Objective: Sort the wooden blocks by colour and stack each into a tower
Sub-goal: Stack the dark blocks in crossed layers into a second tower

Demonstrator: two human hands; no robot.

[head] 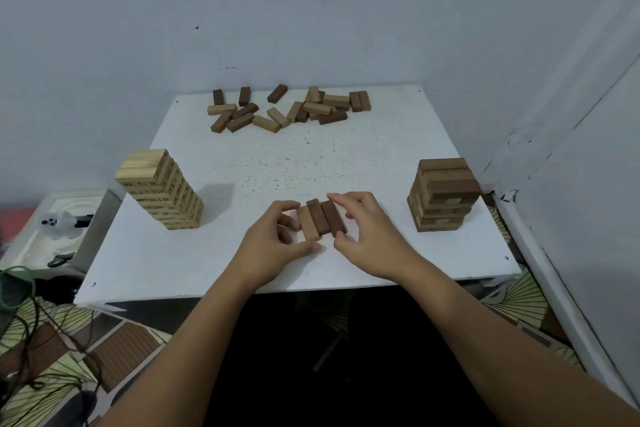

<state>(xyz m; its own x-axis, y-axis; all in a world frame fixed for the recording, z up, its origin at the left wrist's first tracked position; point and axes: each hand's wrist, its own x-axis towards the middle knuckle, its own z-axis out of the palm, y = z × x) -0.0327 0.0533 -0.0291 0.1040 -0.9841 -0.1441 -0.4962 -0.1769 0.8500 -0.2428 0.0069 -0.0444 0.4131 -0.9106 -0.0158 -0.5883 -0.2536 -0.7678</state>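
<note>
Three wooden blocks (320, 221) lie side by side near the table's front middle: one light on the left, two dark brown beside it. My left hand (273, 239) curls its fingers against the light block's left side. My right hand (367, 229) pinches the dark blocks, fingers over the far end and thumb at the near end. A tall light-wood tower (161, 189) stands at the left. A brown tower (443, 194) stands at the right. A loose pile of mixed light and dark blocks (291, 109) lies at the table's far edge.
The white table (398, 149) sits in a corner, with walls behind and to the right. A low tray with a white figure (59, 224) stands left of the table. Cables (20, 305) lie on the patterned floor at lower left.
</note>
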